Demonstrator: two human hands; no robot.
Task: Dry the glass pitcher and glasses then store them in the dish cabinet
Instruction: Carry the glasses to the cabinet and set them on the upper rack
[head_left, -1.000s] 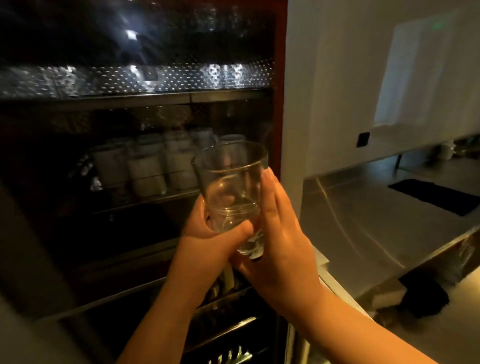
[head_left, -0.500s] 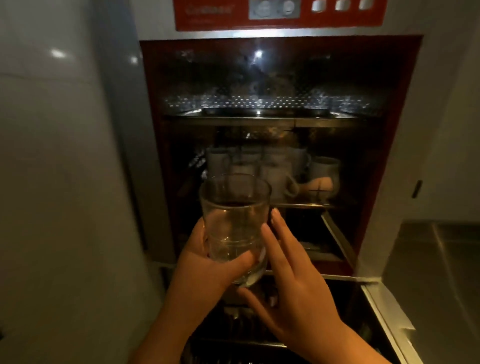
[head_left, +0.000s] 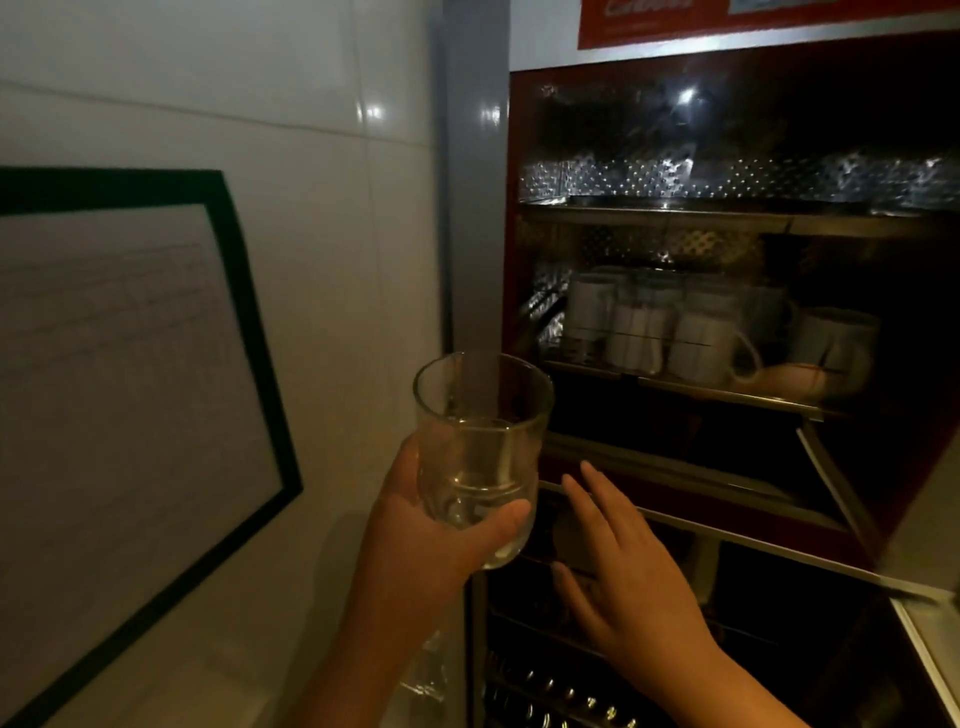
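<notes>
Glass upright in left hand, thumb and fingers curled round its lower body, held in front of the open dish cabinet, just left of its opening; right hand, which half a second ago lay against the glass, has come off it and now hovers spread, holding nothing, before the lower rack. View has swung left to the tiled wall and a framed notice; white mugs fill the middle shelf, so this looks like the storing step, the free hand probably readying a spot; pitcher not in view.
</notes>
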